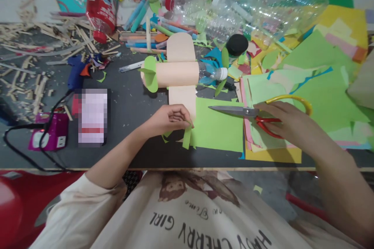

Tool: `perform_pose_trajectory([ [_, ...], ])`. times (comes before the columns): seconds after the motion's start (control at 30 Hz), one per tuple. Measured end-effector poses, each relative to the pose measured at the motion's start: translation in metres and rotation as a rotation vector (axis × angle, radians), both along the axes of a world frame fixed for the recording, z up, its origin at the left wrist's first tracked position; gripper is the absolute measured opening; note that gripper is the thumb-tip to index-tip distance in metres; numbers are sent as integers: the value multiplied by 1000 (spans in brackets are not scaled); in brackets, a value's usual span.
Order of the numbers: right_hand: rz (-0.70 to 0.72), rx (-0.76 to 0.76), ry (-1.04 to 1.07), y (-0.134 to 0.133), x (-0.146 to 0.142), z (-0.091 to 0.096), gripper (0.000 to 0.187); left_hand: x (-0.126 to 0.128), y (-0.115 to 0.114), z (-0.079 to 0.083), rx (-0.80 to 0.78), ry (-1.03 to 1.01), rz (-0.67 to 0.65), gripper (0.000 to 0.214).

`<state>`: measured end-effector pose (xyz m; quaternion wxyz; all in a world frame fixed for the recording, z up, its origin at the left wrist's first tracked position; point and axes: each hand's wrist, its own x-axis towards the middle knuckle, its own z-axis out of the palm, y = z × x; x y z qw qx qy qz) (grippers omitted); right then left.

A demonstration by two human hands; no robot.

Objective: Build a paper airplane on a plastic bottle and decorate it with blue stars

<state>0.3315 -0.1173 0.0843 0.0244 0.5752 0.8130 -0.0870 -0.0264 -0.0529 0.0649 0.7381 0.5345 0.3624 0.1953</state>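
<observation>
My left hand [175, 118] pinches a narrow strip of green paper [187, 137] over the near part of the table. My right hand [280, 114] rests on a pair of scissors [233, 111] with one yellow and one red handle loop; the blades point left, over a green paper sheet [220, 134]. Just beyond my left hand lies a toy plane [178, 73], a plastic bottle wrapped in peach paper with peach wings. Green paper fins sit on its left end, and the bottle's white cap [223, 74] shows at the right.
A blue glue gun [76, 72] and wooden sticks [35, 78] lie at the left, with a purple box [49, 132] and its black cable nearer me. Clear plastic bottles [263, 4] fill the back. Stacked coloured paper [321, 97] covers the right side.
</observation>
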Motion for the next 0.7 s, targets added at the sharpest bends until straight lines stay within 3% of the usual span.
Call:
perform_pose_trajectory([
  [0.17, 23, 48, 57, 12, -9, 16, 28, 2, -1, 0, 127, -20, 87, 32],
  [0.23, -33, 150, 202, 14, -29, 23, 25, 4, -3, 0, 144, 18, 146, 37],
  [0.3, -16, 77, 389, 15, -57, 23, 25, 5, -5, 1, 114, 45, 163, 40],
  [0.43, 303, -153, 703, 17, -118, 2, 30, 5, -8, 3, 125, 97, 129, 44],
  [0.5, 392, -169, 832, 21, -140, -13, 30, 4, -7, 3, 141, 100, 123, 46],
  [0.6, 354, -85, 1025, 25, -156, -29, 27, 3, -5, 1, 176, 104, 135, 46],
  [0.7, 300, -35, 1053, 28, -156, -33, 29, 0, -7, -1, 295, 121, 176, 43],
])
